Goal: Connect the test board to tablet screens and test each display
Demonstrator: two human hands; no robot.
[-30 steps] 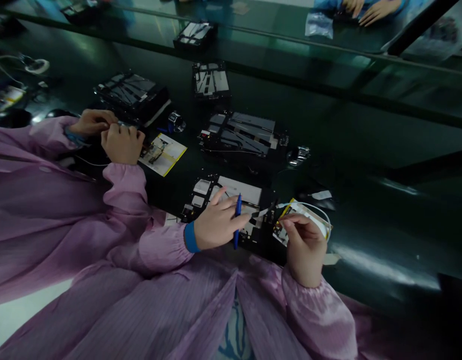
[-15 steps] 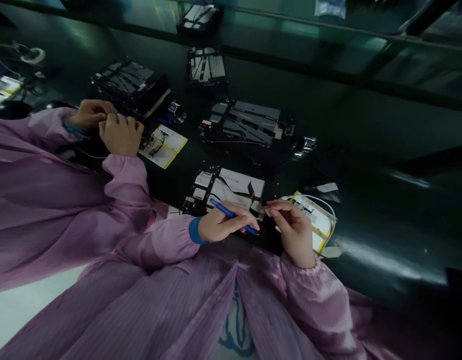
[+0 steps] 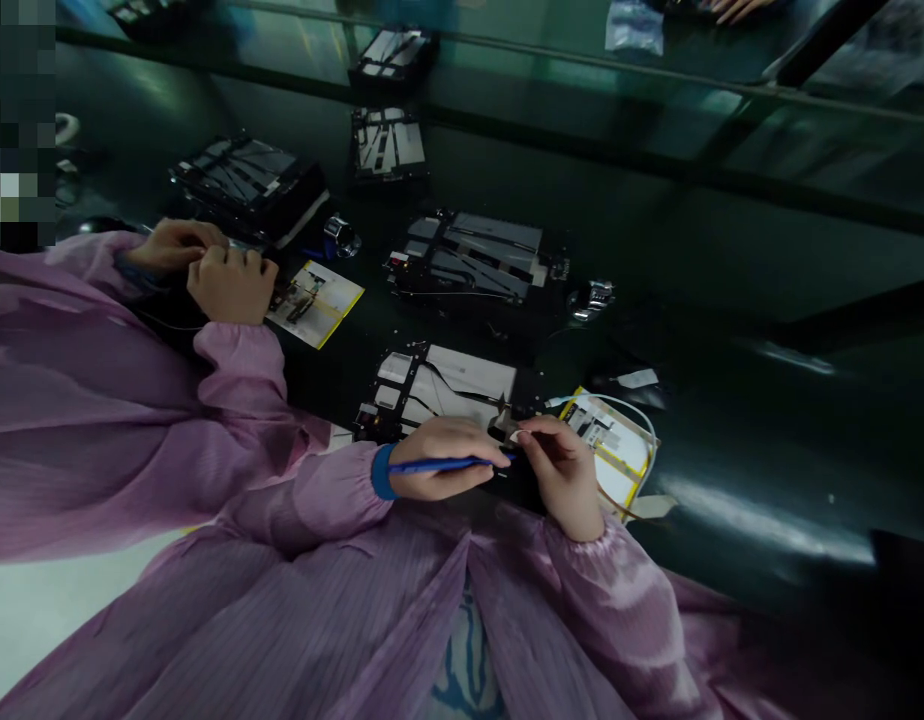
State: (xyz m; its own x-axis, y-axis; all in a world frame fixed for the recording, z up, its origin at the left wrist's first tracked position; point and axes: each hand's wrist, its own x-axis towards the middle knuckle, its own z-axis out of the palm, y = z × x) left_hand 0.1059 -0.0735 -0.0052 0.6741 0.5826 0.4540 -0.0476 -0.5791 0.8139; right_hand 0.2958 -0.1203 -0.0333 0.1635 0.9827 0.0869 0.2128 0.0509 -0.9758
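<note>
Closed around a slim, smooth blue pen-shaped tool (image 3: 441, 466), the left hand (image 3: 439, 445) rests at the near edge of a flat, black-framed device (image 3: 469, 375) patched with pale rectangles. The right hand (image 3: 568, 475) pinches a small whitish piece (image 3: 517, 436) near it, beside a yellow-edged white panel (image 3: 621, 455) on the glossy dark table (image 3: 732, 430).
</note>
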